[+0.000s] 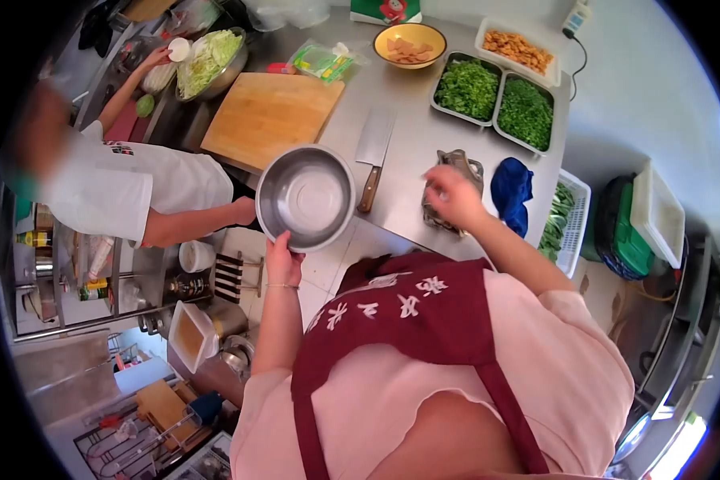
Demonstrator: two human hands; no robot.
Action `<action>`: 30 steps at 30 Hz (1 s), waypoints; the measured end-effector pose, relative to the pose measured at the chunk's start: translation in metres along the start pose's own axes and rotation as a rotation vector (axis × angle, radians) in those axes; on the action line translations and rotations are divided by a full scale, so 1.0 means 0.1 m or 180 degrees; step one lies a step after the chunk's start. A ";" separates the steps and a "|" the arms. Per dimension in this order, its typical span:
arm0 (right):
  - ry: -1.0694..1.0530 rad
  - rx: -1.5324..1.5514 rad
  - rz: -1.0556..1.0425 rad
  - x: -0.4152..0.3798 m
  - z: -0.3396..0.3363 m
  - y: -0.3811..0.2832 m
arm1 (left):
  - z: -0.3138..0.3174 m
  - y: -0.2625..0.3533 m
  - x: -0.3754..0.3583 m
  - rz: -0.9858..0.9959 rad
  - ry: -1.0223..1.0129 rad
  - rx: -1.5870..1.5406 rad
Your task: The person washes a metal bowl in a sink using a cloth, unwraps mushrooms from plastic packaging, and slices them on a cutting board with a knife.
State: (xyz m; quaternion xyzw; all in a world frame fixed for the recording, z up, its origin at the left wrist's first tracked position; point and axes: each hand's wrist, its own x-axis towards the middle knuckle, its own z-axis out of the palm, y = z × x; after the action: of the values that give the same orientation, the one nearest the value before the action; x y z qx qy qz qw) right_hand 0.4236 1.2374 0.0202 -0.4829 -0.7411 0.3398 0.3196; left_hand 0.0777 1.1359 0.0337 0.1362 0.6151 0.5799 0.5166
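So the key thing here is side-to-side; the metal bowl [306,196] sits forward of the left hand [282,258] and a bit to its right, while the right hand [456,196] is well apart from it, off over the steel counter [416,132]; the left is easily the nearer one, since it's actually on the bowl. Left fingers are pinching the near rim, thumb up on the inner side and the rest tucked under where I can't really see them; the bowl is round so there's no long axis to worry about, and its mouth faces up toward the camera.

The right hand is over a greyish-brown bundle [474,170], no clue what it is honestly; its long axis runs roughly away from the body, and the hand crosses it from the right, covering the middle; fingers look loosely curled with thumb and index apart, not pinching anything that I can see, though it's blurry and I can't tell if they're touching the bundle.

Between bowl and bundle there's a cleaver [374,138], handle toward the wearer, blade pointing away; the blue cloth-like thing [512,194] is just right of the bundle; on the far left, a co-worker's hand [244,210] is right by the bowl's left edge, can't tell if it's touching; the wooden board [272,116] lies just beyond the bowl, forward and left.
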 end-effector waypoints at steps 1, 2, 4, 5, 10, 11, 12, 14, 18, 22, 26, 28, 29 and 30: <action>-0.0612 0.0330 -0.0154 0.14 0.20 0.01 | -0.01 0.00 0.14 -0.0030 0.0237 -0.0058; -0.1290 0.0327 -0.0098 0.26 0.31 -0.11 | -0.01 0.01 0.26 -0.0045 0.0450 -0.0128; -0.2243 -0.0449 -0.1178 0.62 0.91 0.16 | 0.11 0.13 0.51 -0.0043 0.0315 -0.0022; -0.2509 -0.0943 -0.0852 0.71 0.97 0.08 | 0.16 0.17 0.60 -0.0110 0.0203 0.0023; -0.2193 -0.1714 -0.0634 0.98 1.41 0.27 | 0.43 0.31 0.71 -0.0257 0.0051 -0.0062; -0.2260 -0.1786 -0.0524 1.05 1.42 0.22 | 0.44 0.30 0.74 -0.0327 0.0035 -0.0112; -0.2329 -0.1872 -0.0418 1.12 1.44 0.18 | 0.43 0.28 0.75 -0.0336 0.0047 -0.0125; -0.2216 -0.1792 -0.0295 1.27 1.62 0.28 | 0.41 0.22 0.78 -0.0558 0.0027 -0.0116; -0.1728 -0.1376 -0.0197 1.79 1.79 0.53 | 0.34 0.16 0.81 -0.0735 -0.0089 -0.0011; -0.0896 -0.1713 -0.1070 2.10 1.47 0.55 | 0.32 0.13 0.89 -0.0585 -0.0339 0.0148; -0.0675 -0.0304 -0.0106 1.94 0.69 0.43 | 0.49 0.02 1.01 -0.0775 -0.0515 0.0228; -0.0157 -0.0126 0.0442 1.62 0.14 0.41 | 0.60 -0.09 1.09 -0.0695 -0.0544 0.0429; 0.0239 0.0074 0.0442 1.42 -0.10 0.50 | 0.67 -0.14 1.12 -0.0709 -0.0598 0.0610; 0.0360 0.0247 0.0904 1.19 -0.41 0.38 | 0.73 -0.20 1.17 -0.0702 -0.0662 0.0783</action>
State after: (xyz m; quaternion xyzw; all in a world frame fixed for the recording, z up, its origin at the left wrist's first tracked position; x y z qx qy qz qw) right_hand 0.4356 1.3680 0.0299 -0.5885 -0.6324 0.3822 0.3281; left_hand 0.0945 1.2617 -0.0244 0.1892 0.6359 0.4229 0.6172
